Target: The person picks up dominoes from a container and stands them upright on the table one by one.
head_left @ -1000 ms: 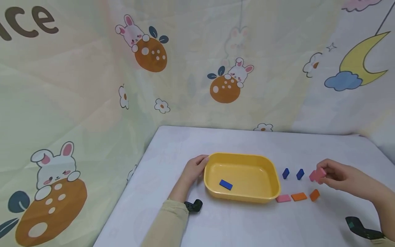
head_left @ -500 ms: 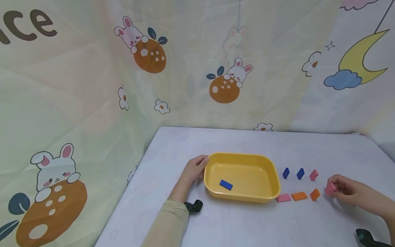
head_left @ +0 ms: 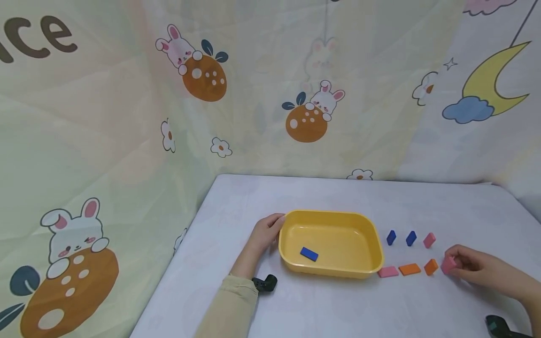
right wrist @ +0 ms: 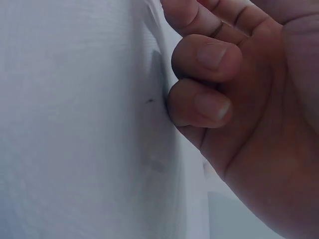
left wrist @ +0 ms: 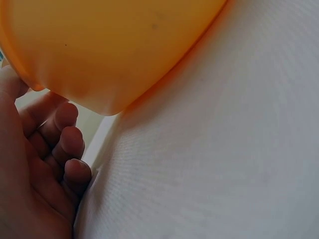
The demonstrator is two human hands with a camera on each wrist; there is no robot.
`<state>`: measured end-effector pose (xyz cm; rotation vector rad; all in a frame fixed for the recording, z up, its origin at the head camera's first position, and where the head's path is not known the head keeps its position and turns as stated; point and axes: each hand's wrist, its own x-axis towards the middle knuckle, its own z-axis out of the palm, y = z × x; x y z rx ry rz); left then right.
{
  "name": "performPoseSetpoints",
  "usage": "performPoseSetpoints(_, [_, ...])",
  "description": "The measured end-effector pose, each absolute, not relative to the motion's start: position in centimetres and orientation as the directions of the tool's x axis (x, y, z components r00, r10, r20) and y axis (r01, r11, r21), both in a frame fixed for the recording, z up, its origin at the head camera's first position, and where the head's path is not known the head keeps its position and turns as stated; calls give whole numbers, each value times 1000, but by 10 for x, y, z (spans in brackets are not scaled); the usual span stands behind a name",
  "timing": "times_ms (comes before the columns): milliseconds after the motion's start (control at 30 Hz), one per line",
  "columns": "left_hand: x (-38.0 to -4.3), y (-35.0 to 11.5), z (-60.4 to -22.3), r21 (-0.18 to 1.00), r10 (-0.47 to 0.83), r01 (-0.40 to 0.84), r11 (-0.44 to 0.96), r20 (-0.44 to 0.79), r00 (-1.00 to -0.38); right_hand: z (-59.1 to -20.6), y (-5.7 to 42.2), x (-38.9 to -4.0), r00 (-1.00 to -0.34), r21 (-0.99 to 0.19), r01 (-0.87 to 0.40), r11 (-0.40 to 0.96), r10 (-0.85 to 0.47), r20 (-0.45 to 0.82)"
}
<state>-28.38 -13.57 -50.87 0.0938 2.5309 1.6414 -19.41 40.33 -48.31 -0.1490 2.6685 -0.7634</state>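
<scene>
A yellow plastic tray (head_left: pixel 334 271) sits on the table with one blue domino block (head_left: pixel 309 254) lying inside it. My left hand (head_left: pixel 267 231) pinches the tray's left rim between thumb and finger; the left wrist view shows the other fingers curled below the tray wall (left wrist: pixel 114 59). On the right, my right hand (head_left: pixel 475 265) pinches a pink domino block (head_left: pixel 448 265) at the table surface, just right of a standing orange block (head_left: pixel 431 267). That pink block is out of sight in the right wrist view, where the curled fingers (right wrist: pixel 204 57) are near the cloth.
Behind, two blue blocks (head_left: pixel 391 237) and a pink block (head_left: pixel 429 240) stand in a row. In front, a flat pink block (head_left: pixel 388 272) and a flat orange block (head_left: pixel 409 269) lie beside the tray's right corner. A white cloth (head_left: pixel 338 310) covers the table.
My right hand has carried the pink block from beside the back row forward and to the right, down beside the standing orange block. The left hand and tray stay put.
</scene>
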Motion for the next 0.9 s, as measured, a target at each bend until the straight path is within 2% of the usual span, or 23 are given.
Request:
performPoseSetpoints(333, [-285, -136, -513, 909, 110, -44, 413, -98, -989, -486, 401, -194, -928, -508, -7, 861, -195, -317])
performPoseSetpoints(900, [-283, -137, -507, 905, 133, -2, 425, -64, -989, -484, 401, -192, -926, -481, 0, 877, -181, -331])
